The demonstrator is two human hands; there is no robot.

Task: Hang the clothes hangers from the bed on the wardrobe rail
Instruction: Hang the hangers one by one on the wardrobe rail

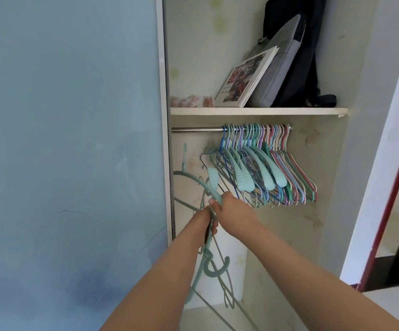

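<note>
So both hands are gripping a tangled bunch of teal hangers (208,256) below the rail (196,129): left hand (205,217) and right hand (227,203) curled round it. Probably worth separating one hook first, then lifting it onto the bare left stretch.

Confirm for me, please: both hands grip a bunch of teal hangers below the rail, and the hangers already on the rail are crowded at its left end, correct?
Not quite. The head view shows the hung hangers crowded at the right end of the rail; its left stretch is bare. The rest holds: the left hand and right hand both grip the bunch of teal hangers below the rail.
</note>
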